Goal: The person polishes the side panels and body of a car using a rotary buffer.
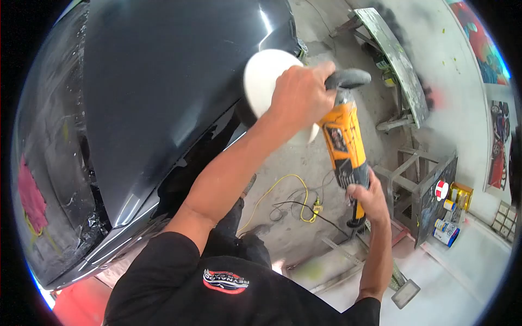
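With both hands I hold a yellow-and-black polisher point(348, 136), tilted beside the car. My left hand point(302, 98) is closed at its head, next to the black loop handle point(350, 79). My right hand point(372, 198) wraps around the rear of the body, near the cord end. The polisher's round white pad point(263, 76) overlaps the edge of the glossy black car panel point(157, 70); whether it presses on the paint I cannot tell. My left forearm crosses in front of the lower pad and hides part of it.
A yellow cord point(293, 176) and dark cables lie on the concrete floor point(277, 239). On the right stand a long bench point(394, 60) and a metal stand point(418, 179), with cans point(447, 231) beside it. Clear plastic film point(54, 114) covers the car's left part.
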A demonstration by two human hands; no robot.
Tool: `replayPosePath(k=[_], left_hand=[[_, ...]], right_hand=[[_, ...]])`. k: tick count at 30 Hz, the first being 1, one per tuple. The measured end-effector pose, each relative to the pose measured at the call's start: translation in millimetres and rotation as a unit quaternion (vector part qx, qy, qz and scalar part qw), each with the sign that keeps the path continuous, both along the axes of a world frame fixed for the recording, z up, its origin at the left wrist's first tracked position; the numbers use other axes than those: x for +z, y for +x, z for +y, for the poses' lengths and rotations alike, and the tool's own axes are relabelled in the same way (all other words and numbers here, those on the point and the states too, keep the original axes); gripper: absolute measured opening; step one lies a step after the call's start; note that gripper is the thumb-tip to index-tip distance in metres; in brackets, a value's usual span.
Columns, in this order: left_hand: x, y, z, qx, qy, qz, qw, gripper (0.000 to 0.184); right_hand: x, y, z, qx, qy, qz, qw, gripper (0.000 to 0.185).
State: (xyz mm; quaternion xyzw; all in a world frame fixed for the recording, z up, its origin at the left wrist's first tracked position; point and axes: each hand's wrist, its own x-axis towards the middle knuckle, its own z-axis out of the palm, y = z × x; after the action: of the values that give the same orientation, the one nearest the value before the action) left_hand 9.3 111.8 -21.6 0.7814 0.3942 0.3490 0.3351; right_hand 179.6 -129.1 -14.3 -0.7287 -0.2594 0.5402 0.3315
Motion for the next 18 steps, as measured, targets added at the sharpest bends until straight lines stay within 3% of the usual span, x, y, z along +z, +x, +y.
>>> replayPosePath(k=[7, 15, 18], left_hand=[[-5, 3, 43, 0.046, 0.03, -0.019, 0.998, 0.024], [23, -50, -55, -0.042, -0.05, 0.003, 0.998, 0.03], [22, -43, -51, -0.041, -0.042, 0.01, 0.998, 0.022]], right_hand=[[-6, 11, 47, 0.045, 0.01, -0.041, 0.998, 0.05], [23, -32, -46, 0.013, -0.021, -0.01, 1.0, 0.084], [25, -30, -46, 0.011, -0.021, -0.03, 0.999, 0.081]])
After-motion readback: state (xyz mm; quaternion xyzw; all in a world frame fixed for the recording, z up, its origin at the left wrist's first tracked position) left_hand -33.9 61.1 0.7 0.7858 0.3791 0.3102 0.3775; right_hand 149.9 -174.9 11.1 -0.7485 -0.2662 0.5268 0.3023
